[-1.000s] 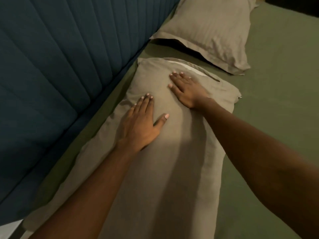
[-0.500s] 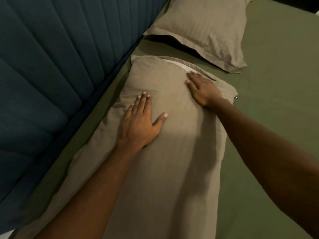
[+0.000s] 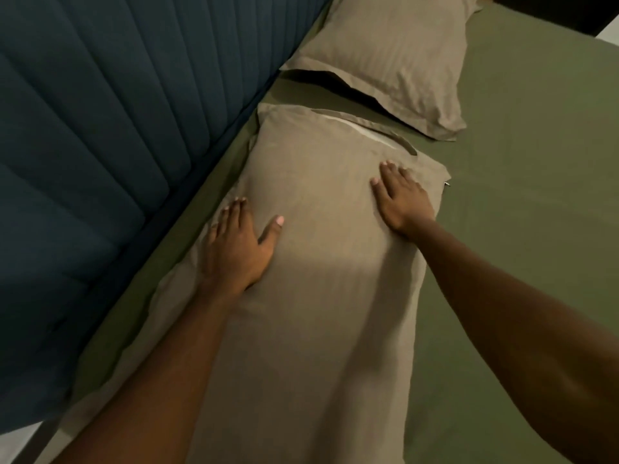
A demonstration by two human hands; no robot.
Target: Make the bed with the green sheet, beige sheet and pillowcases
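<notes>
Two hands lie flat on the near beige pillow (image 3: 321,296): I see the left hand (image 3: 234,242) with fingers straight and thumb splayed, pressing the side nearest the blue padded headboard (image 3: 100,128), and the right hand (image 3: 402,202), fingers straight and close together, pressing near the far corner. This pillow lies lengthwise along the headboard on the green sheet (image 3: 519,195), a strip of white showing at its open end. A second beige pillow (image 3: 395,61) rests just beyond it.
</notes>
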